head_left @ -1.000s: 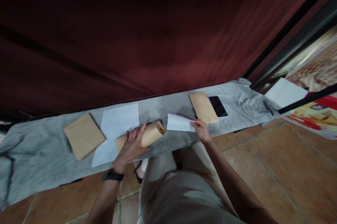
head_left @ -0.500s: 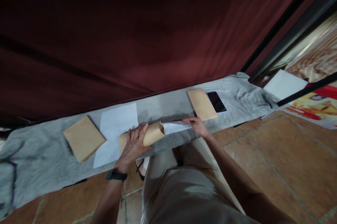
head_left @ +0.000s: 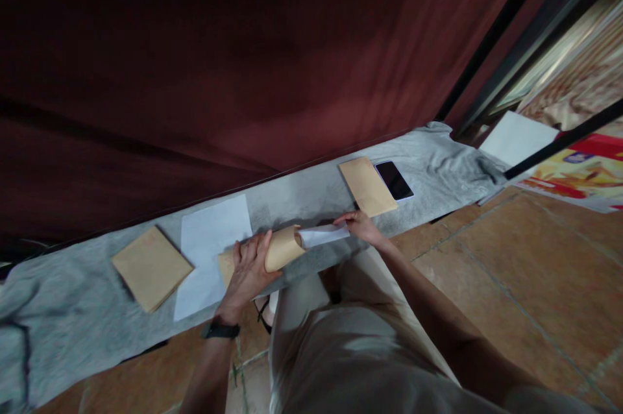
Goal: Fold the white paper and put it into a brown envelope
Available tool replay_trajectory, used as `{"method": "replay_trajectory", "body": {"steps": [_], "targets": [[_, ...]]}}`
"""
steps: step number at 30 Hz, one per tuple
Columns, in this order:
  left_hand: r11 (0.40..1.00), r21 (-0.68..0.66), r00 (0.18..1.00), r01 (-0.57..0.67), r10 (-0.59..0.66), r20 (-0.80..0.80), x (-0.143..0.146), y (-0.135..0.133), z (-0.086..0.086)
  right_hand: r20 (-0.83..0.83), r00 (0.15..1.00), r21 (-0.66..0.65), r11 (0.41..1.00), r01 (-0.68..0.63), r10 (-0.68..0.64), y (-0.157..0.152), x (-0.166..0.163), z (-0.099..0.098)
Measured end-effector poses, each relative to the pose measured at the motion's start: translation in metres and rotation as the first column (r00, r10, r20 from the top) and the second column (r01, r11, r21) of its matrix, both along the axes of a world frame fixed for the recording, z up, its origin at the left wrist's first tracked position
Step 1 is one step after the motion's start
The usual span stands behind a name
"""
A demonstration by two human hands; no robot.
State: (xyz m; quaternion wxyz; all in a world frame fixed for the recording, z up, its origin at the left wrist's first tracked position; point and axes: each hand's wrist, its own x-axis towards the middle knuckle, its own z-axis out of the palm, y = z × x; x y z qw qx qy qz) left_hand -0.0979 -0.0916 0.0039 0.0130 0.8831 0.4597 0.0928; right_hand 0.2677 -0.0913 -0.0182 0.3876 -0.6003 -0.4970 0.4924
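Note:
My left hand wraps over a brown paper envelope, whose open end bulges toward the right. A folded white sheet of paper sticks partly out of that opening. The sheet's outer end is pinched by my right hand; its inner end is hidden inside the envelope. Under and left of the envelope lie white paper sheets, flat on the grey cloth. A stack of brown envelopes rests farther left. Beyond my right hand lies another brown envelope.
A dark-screened phone lies beside the right-hand envelope. Grey cloth covers the narrow bench, with a dark red curtain behind it. At the far right are a white sheet, a black bar and a colourful printed package. The floor is tiled.
My right hand has moved slightly toward the envelope, and a bit less of the white sheet shows outside it. My left hand keeps its hold. The view has shifted a little.

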Motion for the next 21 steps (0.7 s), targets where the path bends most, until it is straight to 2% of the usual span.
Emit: {"method": "replay_trajectory", "body": {"steps": [5, 8, 10, 15, 17, 21], "targets": [[0.999, 0.034, 1.000, 0.015, -0.016, 0.012, 0.008, 0.001, 0.005, 0.102, 0.990, -0.027, 0.995, -0.099, 0.101, 0.003, 0.001, 0.009], [0.999, 0.043, 1.000, 0.015, -0.016, 0.019, 0.013, 0.001, 0.008, 0.106, 0.986, -0.016, 0.991, -0.129, 0.130, 0.001, -0.004, 0.012], [0.999, 0.043, 1.000, 0.014, -0.014, 0.012, 0.016, 0.000, 0.009, 0.105, 0.990, 0.027, 0.994, -0.102, 0.098, -0.001, -0.011, 0.012], [0.999, 0.044, 1.000, 0.002, -0.002, -0.002, 0.022, 0.001, 0.007, 0.125, 0.985, 0.184, 0.978, 0.096, -0.120, -0.005, -0.029, 0.005], [0.999, 0.038, 1.000, 0.002, -0.002, 0.000, 0.025, 0.002, 0.006, 0.120, 0.982, 0.196, 0.973, 0.120, -0.145, -0.006, -0.035, 0.002], [1.000, 0.007, 1.000, 0.023, -0.023, 0.010, 0.032, 0.004, 0.003, 0.121, 0.986, 0.200, 0.976, 0.090, -0.116, -0.009, -0.049, -0.002]]}}
